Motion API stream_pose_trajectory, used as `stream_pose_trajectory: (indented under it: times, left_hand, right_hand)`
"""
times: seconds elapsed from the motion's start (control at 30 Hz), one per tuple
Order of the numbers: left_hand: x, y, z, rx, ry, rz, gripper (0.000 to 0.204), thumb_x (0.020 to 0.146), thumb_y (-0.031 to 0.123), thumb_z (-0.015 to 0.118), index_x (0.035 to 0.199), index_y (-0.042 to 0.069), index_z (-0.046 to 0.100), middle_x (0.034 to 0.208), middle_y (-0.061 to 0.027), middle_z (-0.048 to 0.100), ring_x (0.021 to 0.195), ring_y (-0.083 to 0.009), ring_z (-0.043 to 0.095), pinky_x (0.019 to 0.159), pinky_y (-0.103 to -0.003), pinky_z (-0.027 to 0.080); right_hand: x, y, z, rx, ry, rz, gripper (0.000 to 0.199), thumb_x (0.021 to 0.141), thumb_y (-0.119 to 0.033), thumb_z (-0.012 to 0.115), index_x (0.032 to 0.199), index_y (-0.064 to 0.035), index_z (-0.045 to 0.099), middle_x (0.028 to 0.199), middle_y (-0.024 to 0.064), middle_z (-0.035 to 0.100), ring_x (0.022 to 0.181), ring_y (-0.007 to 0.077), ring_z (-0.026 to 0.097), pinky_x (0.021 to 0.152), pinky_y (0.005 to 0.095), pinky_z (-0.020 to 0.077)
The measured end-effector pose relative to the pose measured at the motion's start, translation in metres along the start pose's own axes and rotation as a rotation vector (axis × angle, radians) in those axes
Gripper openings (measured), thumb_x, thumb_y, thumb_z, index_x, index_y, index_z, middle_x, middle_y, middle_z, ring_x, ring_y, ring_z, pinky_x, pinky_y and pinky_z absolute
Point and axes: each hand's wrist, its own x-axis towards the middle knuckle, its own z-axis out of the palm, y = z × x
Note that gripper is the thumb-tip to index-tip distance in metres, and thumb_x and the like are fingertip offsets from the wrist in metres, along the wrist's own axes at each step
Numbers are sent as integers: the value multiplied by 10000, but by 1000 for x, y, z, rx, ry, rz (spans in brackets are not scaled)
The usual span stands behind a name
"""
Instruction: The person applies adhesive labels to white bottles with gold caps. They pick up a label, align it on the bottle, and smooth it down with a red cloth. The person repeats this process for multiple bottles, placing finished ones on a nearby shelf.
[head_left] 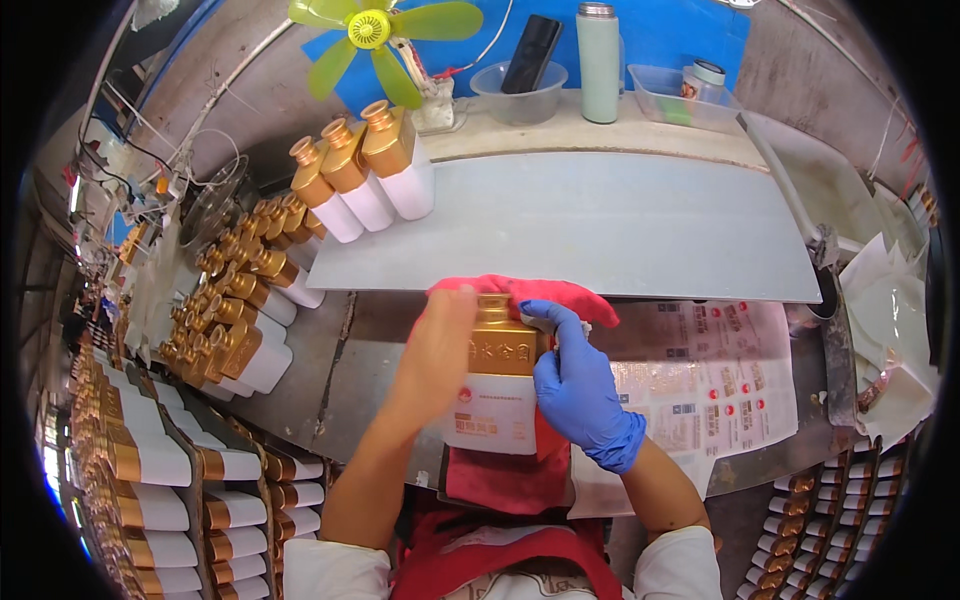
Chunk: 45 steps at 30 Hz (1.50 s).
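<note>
My feed suggests wiping: right hand (588, 395) grasps a pale rag (541, 325), bottle (490, 412) just left of it (left hand (437, 345): grip I can't tell); next probably needs steady pressure.

The angular bottle (490, 412), gold with an embossed shoulder, white below with small reddish print, sits tilted, printed face upward, neck pointing away from the person; red cloth (580, 298) shows beyond its neck.
</note>
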Motion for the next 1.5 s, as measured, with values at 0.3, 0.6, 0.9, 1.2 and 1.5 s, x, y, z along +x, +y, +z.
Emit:
stream_pose_trajectory:
  times: [0.3,0.6,0.9,1.2,1.5]
  left_hand:
    - [7,-35,-17,-654,-116,-395,447,1039,471,218,963,116,478,964,-50,611,809,-121,538,748,-267,404]
    - [-3,-25,-19,-154,-147,-29,336,1052,337,269,1013,86,488,926,-12,565,775,-60,488,662,-201,390]
    - [-19,-52,-22,-223,-44,173,204,992,171,410,1060,7,510,1100,-165,580,989,-259,523,893,-361,411]
    - [-13,-60,-33,-115,-53,502,279,926,227,562,1097,9,530,1099,-158,575,1153,-348,481,926,-431,353]
    - [-34,-27,-11,411,-36,579,560,830,450,645,1106,-30,569,1162,-206,551,1175,-369,449,885,-475,302]
  right_hand:
    - [8,20,-2,233,-32,-28,478,825,18,377,1285,-76,468,1162,193,619,1106,324,604,962,374,457]
    - [4,-6,-13,-24,-1,-24,570,823,13,434,1371,-141,432,1104,189,643,710,318,636,660,376,513]
    - [7,-53,23,-643,-306,-115,840,764,-33,518,1526,-163,190,1175,204,598,585,298,616,510,396,489]
    - [5,-52,30,-603,-134,63,752,806,-23,463,1511,-166,246,945,247,627,635,369,611,583,428,494]
    - [23,-46,15,-410,-124,201,711,837,-42,410,1514,-159,226,1038,233,642,808,385,633,767,435,501]
